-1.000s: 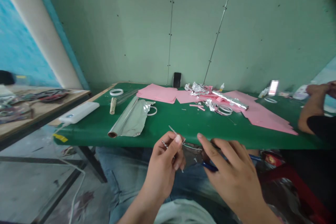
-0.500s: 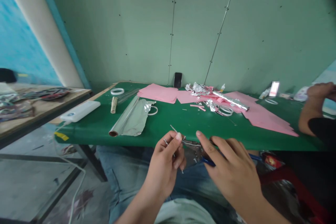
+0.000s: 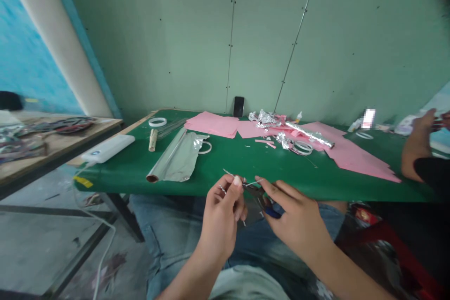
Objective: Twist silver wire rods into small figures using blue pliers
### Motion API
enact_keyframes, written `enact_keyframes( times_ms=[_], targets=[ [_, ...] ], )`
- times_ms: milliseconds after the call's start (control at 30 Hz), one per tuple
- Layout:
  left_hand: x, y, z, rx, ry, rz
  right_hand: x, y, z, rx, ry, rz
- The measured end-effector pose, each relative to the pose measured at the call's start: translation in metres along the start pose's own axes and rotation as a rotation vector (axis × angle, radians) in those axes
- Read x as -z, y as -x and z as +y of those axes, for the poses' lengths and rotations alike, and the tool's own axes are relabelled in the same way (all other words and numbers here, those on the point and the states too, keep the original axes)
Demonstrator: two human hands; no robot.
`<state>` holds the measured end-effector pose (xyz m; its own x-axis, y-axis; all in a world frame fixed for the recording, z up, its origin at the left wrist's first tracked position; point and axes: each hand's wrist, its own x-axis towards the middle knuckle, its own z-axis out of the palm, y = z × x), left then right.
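Note:
My left hand (image 3: 225, 211) pinches a thin silvery wire (image 3: 229, 173) between thumb and fingers, just in front of the table edge. One end of the wire sticks up past the fingertips, and a short bit shows below them. My right hand (image 3: 295, 206) is closed around pliers (image 3: 273, 212) with blue handles and dark jaws. The jaws point left and lie close to my left fingertips; whether they grip the wire I cannot tell. A thin straight strand (image 3: 253, 182) runs between my left thumb and right index finger.
The green table (image 3: 225, 164) carries a foil roll (image 3: 172, 159), pink paper sheets (image 3: 214, 124), crumpled foil (image 3: 267, 118), white tape rings (image 3: 157, 122) and a white power bank (image 3: 108, 148) with a cable. A phone (image 3: 238, 106) leans on the wall. At right is another person's arm (image 3: 418, 145).
My right hand has moved left and turned, bringing the pliers toward my left fingertips. Its index finger has come down to the strand. The other person's hand has shifted slightly.

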<state>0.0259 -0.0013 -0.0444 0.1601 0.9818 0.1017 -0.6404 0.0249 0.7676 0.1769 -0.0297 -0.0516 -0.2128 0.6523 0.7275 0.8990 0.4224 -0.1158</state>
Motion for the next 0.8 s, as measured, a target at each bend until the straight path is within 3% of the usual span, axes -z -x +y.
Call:
enact_keyframes(
  times_ms=[200, 400, 533, 633, 800],
  targets=[
    [0.006, -0.004, -0.014, -0.261, -0.129, 0.055, 0.003, -0.006, -0.013, -0.273, -0.492, -0.199],
    [0.011, -0.005, -0.013, -0.521, -0.386, 0.045, 0.008, -0.007, -0.023, -0.573, -1.022, -0.431],
    [0.008, -0.002, -0.007, -0.561, -0.427, 0.044, 0.008, -0.005, -0.023, -0.659, -1.15, -0.528],
    [0.006, 0.0, -0.001, -0.41, -0.362, 0.08, 0.009, -0.002, -0.018, -0.504, -0.97, -0.449],
    [0.004, -0.003, 0.005, -0.176, -0.186, 0.093, 0.016, 0.013, -0.003, -0.105, -0.028, 0.034]
  ],
)
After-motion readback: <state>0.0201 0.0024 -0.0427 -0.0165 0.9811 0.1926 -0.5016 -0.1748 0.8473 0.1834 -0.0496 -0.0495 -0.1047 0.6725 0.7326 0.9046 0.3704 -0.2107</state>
